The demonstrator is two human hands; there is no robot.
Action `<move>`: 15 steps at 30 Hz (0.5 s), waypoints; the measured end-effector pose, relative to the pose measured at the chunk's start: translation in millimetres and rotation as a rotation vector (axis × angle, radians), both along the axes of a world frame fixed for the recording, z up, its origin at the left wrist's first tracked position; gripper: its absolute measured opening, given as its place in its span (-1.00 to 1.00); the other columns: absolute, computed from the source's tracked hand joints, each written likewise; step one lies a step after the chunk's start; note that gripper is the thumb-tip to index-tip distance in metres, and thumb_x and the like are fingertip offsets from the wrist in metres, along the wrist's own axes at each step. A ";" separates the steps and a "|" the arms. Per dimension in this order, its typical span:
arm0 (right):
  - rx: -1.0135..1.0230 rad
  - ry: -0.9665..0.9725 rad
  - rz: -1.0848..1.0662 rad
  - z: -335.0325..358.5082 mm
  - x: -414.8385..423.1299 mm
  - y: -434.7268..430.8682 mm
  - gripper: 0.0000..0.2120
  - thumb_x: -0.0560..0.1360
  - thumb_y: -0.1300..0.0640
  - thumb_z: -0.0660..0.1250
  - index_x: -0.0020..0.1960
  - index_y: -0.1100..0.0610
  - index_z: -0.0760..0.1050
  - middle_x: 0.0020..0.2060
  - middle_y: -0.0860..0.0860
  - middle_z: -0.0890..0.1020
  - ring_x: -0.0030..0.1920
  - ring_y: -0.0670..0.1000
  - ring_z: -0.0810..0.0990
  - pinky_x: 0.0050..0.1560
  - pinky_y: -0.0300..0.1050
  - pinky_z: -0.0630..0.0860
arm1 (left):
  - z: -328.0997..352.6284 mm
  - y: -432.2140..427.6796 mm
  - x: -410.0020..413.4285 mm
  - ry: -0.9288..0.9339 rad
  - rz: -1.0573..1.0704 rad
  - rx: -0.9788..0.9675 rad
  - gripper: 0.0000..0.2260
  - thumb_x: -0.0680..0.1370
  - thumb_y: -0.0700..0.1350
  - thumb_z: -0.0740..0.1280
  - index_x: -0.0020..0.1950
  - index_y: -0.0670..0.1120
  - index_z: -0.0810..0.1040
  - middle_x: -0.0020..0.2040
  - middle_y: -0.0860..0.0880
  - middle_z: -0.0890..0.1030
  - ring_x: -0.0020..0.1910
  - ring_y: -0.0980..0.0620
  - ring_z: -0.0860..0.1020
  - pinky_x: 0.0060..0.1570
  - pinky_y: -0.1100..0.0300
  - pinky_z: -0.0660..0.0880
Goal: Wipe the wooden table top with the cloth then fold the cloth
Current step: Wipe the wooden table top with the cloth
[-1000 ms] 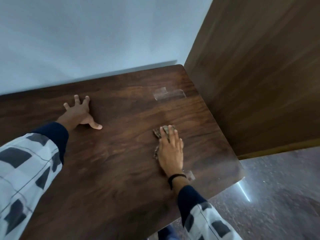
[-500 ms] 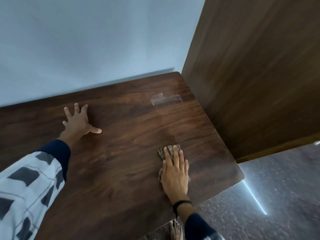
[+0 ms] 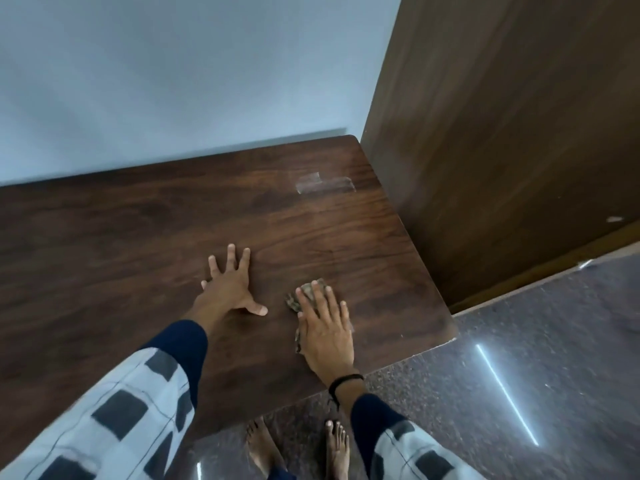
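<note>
A dark wooden table top (image 3: 138,237) fills the middle of the view. My right hand (image 3: 325,330) lies flat on a small patterned brown cloth (image 3: 306,292) near the table's front right corner, with straight fingers pressing it down. Most of the cloth is hidden under the palm; only its far and left edges show. My left hand (image 3: 230,285) rests flat on the wood just left of the cloth, fingers spread, thumb pointing toward the right hand.
A pale wall (image 3: 173,81) runs behind the table. A tall brown wooden panel (image 3: 502,133) stands against the table's right side. A strip of clear tape (image 3: 325,184) sticks to the top near the far right. My bare feet (image 3: 298,448) stand on the speckled floor (image 3: 519,341).
My right hand has slid the cloth toward the table's front edge. My left hand now lies much nearer the right hand. The view has tilted down, showing the floor and feet.
</note>
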State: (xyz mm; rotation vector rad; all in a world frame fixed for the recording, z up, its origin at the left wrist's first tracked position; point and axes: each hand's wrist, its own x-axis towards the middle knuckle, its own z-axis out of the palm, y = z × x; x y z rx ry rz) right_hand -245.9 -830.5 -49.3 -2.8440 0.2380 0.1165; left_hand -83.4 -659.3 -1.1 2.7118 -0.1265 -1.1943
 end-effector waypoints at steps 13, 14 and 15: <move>0.003 -0.029 0.039 -2.2 -23.6 -15.8 -0.51 0.72 0.01 0.03 0.64 -0.15 0.11 0.65 -0.06 0.09 0.64 0.07 0.02 0.58 0.21 0.10 | 16.1 -2.3 -3.5 -0.015 -0.004 0.038 0.29 0.25 0.15 0.62 0.57 0.10 -0.35 0.53 0.03 -0.46 0.51 -0.32 -0.35 0.43 -0.39 0.02; 0.008 -0.016 -0.040 -3.9 -26.0 -29.1 -0.51 0.72 0.00 0.01 0.64 -0.16 0.08 0.65 -0.07 0.05 0.65 0.06 -0.03 0.59 0.21 0.08 | 15.9 -2.2 -4.8 -0.021 -0.009 0.041 0.29 0.25 0.15 0.62 0.57 0.10 -0.35 0.54 0.03 -0.45 0.51 -0.32 -0.34 0.43 -0.40 0.03; 0.022 -0.020 -0.124 -5.5 -34.5 -38.6 -0.51 0.72 -0.01 0.00 0.64 -0.16 0.07 0.65 -0.07 0.03 0.65 0.05 -0.05 0.59 0.21 0.07 | 15.7 -3.7 -6.0 -0.024 -0.014 0.046 0.29 0.24 0.15 0.63 0.57 0.10 -0.35 0.54 0.04 -0.45 0.51 -0.32 -0.34 0.43 -0.40 0.03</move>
